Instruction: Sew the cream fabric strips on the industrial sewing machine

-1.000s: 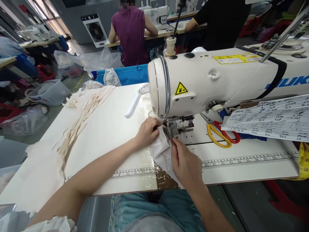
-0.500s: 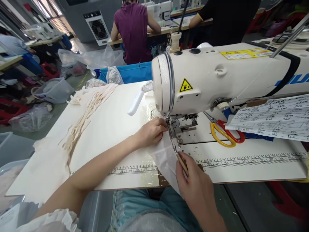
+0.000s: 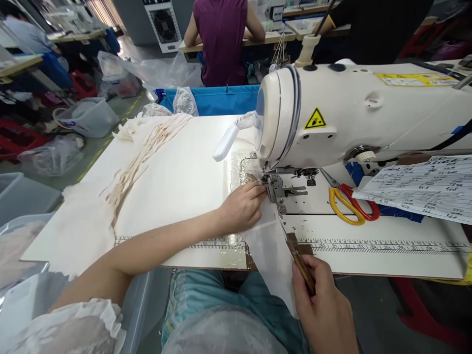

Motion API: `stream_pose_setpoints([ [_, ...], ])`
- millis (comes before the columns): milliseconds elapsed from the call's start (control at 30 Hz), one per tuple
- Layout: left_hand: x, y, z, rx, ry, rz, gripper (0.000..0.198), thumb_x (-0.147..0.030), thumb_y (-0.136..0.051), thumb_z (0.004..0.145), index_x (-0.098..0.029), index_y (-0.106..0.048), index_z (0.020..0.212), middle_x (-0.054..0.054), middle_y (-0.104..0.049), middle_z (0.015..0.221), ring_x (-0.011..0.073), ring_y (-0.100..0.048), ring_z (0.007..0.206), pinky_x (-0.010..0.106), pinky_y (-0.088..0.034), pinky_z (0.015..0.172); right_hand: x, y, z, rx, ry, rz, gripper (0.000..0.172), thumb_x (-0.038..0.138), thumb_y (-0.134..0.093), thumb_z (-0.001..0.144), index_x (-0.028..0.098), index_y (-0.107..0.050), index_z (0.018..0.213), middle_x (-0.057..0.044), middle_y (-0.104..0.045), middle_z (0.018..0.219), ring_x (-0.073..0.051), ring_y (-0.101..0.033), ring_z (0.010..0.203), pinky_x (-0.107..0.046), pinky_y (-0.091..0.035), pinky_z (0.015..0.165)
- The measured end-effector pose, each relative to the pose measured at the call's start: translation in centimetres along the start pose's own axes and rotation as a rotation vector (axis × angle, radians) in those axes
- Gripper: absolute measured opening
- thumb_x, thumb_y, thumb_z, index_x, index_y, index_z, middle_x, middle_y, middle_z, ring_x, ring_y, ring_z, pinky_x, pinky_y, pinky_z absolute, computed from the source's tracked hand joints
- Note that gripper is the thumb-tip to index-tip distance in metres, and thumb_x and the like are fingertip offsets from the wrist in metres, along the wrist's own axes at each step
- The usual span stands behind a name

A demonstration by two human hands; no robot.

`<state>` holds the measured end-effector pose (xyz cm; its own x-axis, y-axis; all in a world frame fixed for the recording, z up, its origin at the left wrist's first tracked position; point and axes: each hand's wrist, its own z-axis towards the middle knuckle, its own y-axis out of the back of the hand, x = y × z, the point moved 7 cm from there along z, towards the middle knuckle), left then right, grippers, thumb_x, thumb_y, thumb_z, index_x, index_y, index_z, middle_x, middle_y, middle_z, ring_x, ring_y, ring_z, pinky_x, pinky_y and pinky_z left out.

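Observation:
My left hand [image 3: 245, 206] is closed on a sheer white fabric piece [image 3: 271, 246], its fingertips right beside the presser foot [image 3: 266, 179] of a white sewing machine [image 3: 332, 113]. From there the fabric hangs over the table's front edge toward my lap. In my closed right hand [image 3: 322, 300] is a slim awl-like tool with a wooden handle [image 3: 303, 270]. Its thin metal end points up along the fabric's right edge, below the presser foot. Whether my right fingers also pinch the fabric is hidden.
Scissors with yellow and red handles [image 3: 348, 204] lie right of the needle area, beside a handwritten paper sheet [image 3: 424, 189]. Cream fabric strips [image 3: 138, 157] spread over the table's left side. A printed ruler [image 3: 357, 247] runs along the front. Co-workers sit beyond.
My right hand and the tool have moved down and right, away from the presser foot. More of the fabric shows between my hands. The whole view has shifted slightly.

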<state>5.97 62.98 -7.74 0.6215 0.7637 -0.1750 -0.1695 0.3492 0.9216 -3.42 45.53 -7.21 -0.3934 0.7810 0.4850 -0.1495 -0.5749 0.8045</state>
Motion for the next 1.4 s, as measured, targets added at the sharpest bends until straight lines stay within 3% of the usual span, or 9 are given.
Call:
stream_pose_setpoints([
  [200,0.4,0.1,-0.6,0.006,-0.034,-0.034,0.042,-0.018,-0.041,0.092,-0.004,-0.058,0.128,0.018,-0.059,0.133,0.0289,-0.052,0.128,0.046,-0.047,0.108,1.0,-0.6,-0.2,0.017,0.158,-0.052,0.023,0.025,-0.034,0.103,0.017,-0.054,0.11,-0.008,-0.075,0.088,-0.016,-0.074,0.068,-0.02,-0.055,0.052],
  [567,-0.6,0.1,-0.3,0.052,-0.017,0.111,0.046,-0.023,-0.035,0.097,0.002,-0.056,0.13,0.021,-0.055,0.136,0.0316,-0.048,0.131,0.046,-0.046,0.107,1.1,-1.0,1.2,0.083,0.151,-0.059,0.024,0.021,-0.035,0.1,0.015,-0.056,0.111,-0.007,-0.071,0.088,-0.015,-0.071,0.065,-0.02,-0.051,0.045],
  [967,-1.6,-0.1,-0.8,0.112,0.0,0.171,0.05,-0.027,-0.035,0.098,0.002,-0.051,0.135,0.022,-0.051,0.142,0.033,-0.043,0.135,0.046,-0.036,0.113,1.5,-0.8,2.7,0.032,0.174,-0.072,0.024,0.02,-0.036,0.1,0.014,-0.057,0.109,-0.008,-0.071,0.091,-0.017,-0.072,0.074,-0.02,-0.053,0.051],
  [1233,-2.1,0.2,-1.0,0.12,-0.001,0.136,0.049,-0.026,-0.039,0.096,0.003,-0.052,0.134,0.022,-0.051,0.141,0.0323,-0.042,0.136,0.046,-0.036,0.113,1.9,-1.3,3.5,0.015,0.197,-0.039,0.022,0.018,-0.037,0.099,0.014,-0.056,0.11,-0.007,-0.071,0.092,-0.017,-0.072,0.077,-0.021,-0.055,0.057],
  [1400,-2.2,0.5,-0.9,0.09,-0.022,0.126,0.047,-0.025,-0.039,0.096,0.001,-0.056,0.13,0.021,-0.055,0.138,0.0313,-0.047,0.132,0.046,-0.037,0.112,1.9,-1.6,4.0,0.006,0.215,-0.063,0.024,0.019,-0.036,0.1,0.013,-0.057,0.11,-0.008,-0.072,0.091,-0.016,-0.071,0.068,-0.021,-0.052,0.048],
])
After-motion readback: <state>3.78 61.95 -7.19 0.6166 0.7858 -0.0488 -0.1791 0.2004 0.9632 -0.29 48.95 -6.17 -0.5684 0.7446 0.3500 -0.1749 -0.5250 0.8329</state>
